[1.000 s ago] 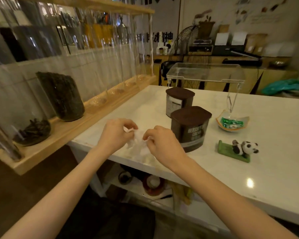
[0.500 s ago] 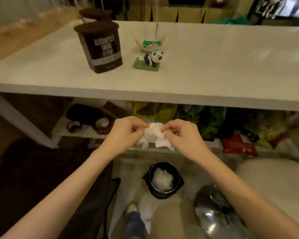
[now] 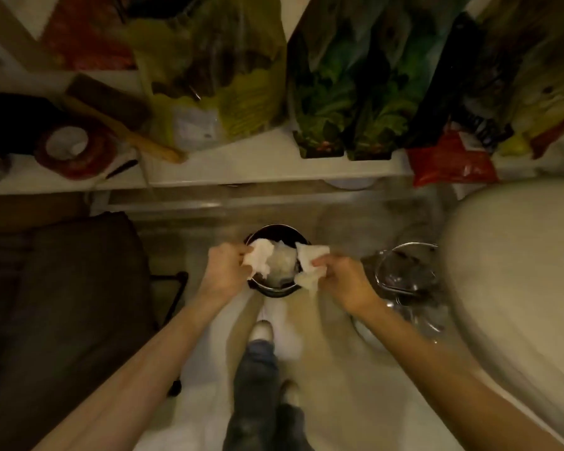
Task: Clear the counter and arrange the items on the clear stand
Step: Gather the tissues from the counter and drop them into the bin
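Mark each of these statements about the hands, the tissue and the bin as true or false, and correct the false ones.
1. Each hand holds its own piece of white tissue. True: the left hand pinches one piece and the right hand another.
2. The hands are over the black bin on the floor. True.
3. The bin is empty. False: white crumpled waste already lies inside it.
4. The tissue pieces lie on the white shelf. False: they are held in the fingers above the bin.
5. The green leafy bags stand on the floor beside the bin. False: they stand on the shelf.
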A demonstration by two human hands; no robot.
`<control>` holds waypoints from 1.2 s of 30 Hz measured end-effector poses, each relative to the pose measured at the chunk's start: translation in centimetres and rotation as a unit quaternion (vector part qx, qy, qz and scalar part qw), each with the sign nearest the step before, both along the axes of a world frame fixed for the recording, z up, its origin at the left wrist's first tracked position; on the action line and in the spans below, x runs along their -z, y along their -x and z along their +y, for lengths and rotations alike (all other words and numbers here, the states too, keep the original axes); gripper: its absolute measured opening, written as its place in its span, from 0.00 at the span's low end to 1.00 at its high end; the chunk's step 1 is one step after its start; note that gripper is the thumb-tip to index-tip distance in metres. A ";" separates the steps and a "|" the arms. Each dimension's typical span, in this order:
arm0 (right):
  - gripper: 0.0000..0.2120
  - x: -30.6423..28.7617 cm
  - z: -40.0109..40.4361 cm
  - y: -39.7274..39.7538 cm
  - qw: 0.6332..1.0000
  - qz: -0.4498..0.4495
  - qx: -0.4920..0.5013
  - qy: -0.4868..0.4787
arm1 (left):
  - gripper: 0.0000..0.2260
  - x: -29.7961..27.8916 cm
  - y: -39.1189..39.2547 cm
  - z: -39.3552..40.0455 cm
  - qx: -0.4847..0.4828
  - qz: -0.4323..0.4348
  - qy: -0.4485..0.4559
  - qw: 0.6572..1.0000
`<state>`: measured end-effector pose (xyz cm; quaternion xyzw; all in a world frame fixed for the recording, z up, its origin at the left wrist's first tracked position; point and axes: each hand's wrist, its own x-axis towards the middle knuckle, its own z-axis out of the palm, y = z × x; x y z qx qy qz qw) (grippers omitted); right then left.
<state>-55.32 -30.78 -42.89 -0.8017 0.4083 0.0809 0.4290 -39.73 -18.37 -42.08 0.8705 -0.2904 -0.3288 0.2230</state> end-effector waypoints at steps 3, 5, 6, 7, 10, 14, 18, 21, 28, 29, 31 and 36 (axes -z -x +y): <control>0.16 7.2 -0.8 -0.3 1.000 0.026 0.014 -0.010 | 0.14 7.5 -0.2 -1.3 -0.018 0.002 -0.030 0.999; 0.15 11.9 -1.5 -1.0 0.999 0.036 0.031 -0.023 | 0.11 12.7 -0.4 -2.0 0.004 -0.002 -0.039 0.999; 0.15 14.3 -1.8 -1.4 0.998 0.040 0.048 -0.027 | 0.09 15.3 -0.7 -2.4 0.022 -0.006 -0.040 0.999; 0.14 16.6 -2.1 -1.9 0.996 0.043 0.068 -0.030 | 0.08 17.7 -0.9 -2.7 0.034 -0.011 -0.046 0.998; 0.14 23.2 -2.4 -3.3 0.991 0.041 0.111 -0.062 | 0.07 24.7 -1.7 -3.9 0.056 -0.036 -0.057 0.996; 0.17 30.8 -2.4 -6.1 0.986 0.048 0.118 -0.108 | 0.10 31.3 -2.7 -5.7 0.061 -0.071 -0.051 0.994; 0.18 35.4 -2.3 -8.2 0.982 0.057 0.112 -0.141 | 0.11 35.5 -3.6 -6.7 0.078 -0.068 -0.075 0.992; 0.21 36.2 -2.6 -8.7 0.982 0.065 0.095 -0.146 | 0.10 36.9 -3.9 -7.2 0.103 -0.053 -0.102 0.988; 0.23 31.0 -3.5 -7.5 0.987 0.045 0.094 -0.121 | 0.18 32.0 -3.3 -6.4 0.100 -0.024 -0.099 0.990; 0.22 29.4 -3.4 -7.2 0.988 0.039 0.092 -0.114 | 0.17 30.5 -3.2 -6.2 0.095 -0.022 -0.092 0.991; 0.21 25.7 -3.2 -6.7 0.992 0.030 0.074 -0.103 | 0.17 27.1 -3.0 -5.7 0.088 -0.020 -0.080 0.993; 0.16 14.8 -2.5 -5.6 0.999 0.026 0.021 -0.026 | 0.20 16.1 -2.1 -5.3 0.071 -0.021 -0.079 0.994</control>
